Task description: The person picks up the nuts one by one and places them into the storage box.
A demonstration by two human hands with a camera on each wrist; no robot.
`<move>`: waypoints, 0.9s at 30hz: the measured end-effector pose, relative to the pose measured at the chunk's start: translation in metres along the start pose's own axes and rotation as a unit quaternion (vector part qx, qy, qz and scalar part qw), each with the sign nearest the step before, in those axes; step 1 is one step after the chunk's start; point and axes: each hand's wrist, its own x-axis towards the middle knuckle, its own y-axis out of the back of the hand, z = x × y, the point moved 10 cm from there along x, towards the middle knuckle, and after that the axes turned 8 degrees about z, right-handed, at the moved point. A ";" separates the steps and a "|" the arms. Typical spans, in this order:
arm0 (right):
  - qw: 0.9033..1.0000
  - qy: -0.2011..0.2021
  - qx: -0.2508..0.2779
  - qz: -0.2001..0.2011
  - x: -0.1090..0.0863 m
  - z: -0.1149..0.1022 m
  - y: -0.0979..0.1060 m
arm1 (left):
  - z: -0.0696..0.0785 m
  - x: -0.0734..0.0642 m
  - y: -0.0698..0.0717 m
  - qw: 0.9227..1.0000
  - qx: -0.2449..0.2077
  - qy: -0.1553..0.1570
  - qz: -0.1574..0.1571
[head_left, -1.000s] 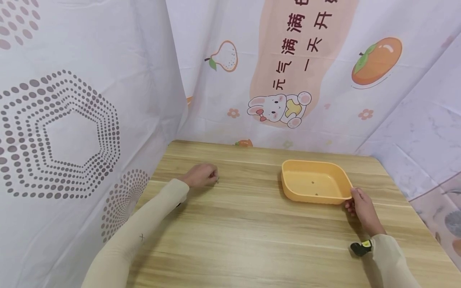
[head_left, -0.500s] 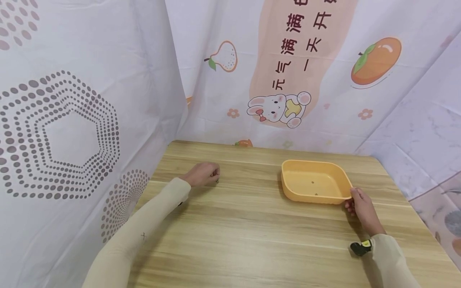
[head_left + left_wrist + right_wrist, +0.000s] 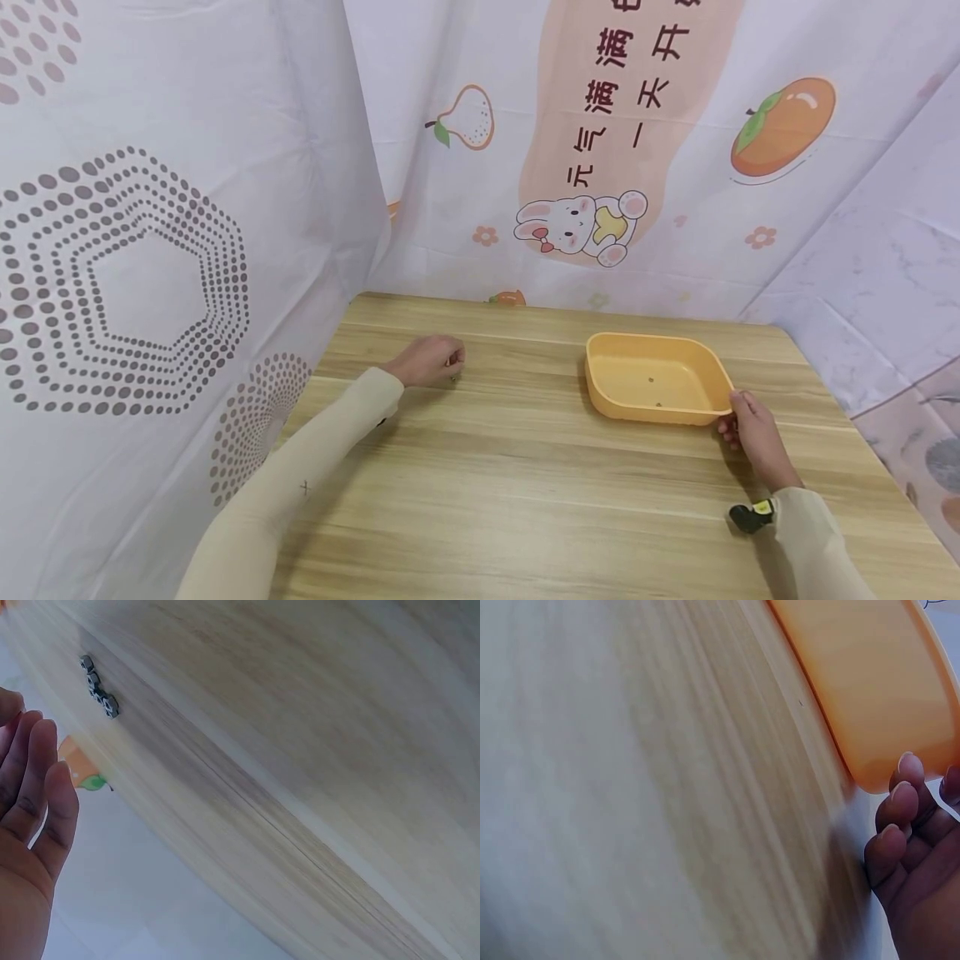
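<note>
My left hand (image 3: 429,362) is low over the left part of the wooden table, fingers bent and thumb close to the index finger. Right by its fingertips lie several small metal hex nuts (image 3: 99,686), strung out in a short line; in the head view the hand partly hides them. I cannot tell whether anything sits between the thumb and index finger of this hand (image 3: 30,795). My right hand (image 3: 757,433) grips the near right corner of an orange plastic tray (image 3: 622,412), thumb at the rim and fingers below. Two small dark pieces (image 3: 651,380) rest on the tray floor.
The wooden table (image 3: 517,500) runs back to a printed white curtain (image 3: 480,200). Another curtain (image 3: 165,292) hangs close along the left side, beside the left arm. A black strap end with a yellow tag (image 3: 752,517) sticks out at the right wrist.
My left hand has slid slightly to the right across the nuts, and a small gap now shows between thumb and index finger. The right hand and the tray stay where they were.
</note>
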 end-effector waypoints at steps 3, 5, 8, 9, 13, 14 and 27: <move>1.000 0.001 0.001 -0.002 -0.002 -0.005 0.000 | 0.000 0.001 -0.001 1.000 -0.001 -0.001 0.000; 1.000 0.003 0.004 -0.002 -0.005 -0.011 -0.001 | 0.001 0.001 -0.001 1.000 -0.002 -0.001 0.002; 1.000 0.005 0.007 -0.003 -0.008 -0.018 -0.002 | 0.003 0.002 -0.002 1.000 -0.003 0.001 0.003; 1.000 0.005 0.008 -0.003 -0.009 -0.020 -0.002 | 0.003 0.003 -0.001 1.000 -0.004 0.001 0.003; 1.000 0.002 0.007 -0.003 -0.009 -0.019 -0.002 | 0.007 0.004 -0.001 1.000 -0.006 0.002 0.002; 1.000 0.001 0.007 -0.003 -0.008 -0.018 -0.002 | 0.008 0.005 -0.001 1.000 -0.007 0.000 0.002; 1.000 -0.003 -0.004 -0.001 0.001 0.001 -0.001 | 0.014 0.010 -0.003 1.000 -0.003 -0.015 0.006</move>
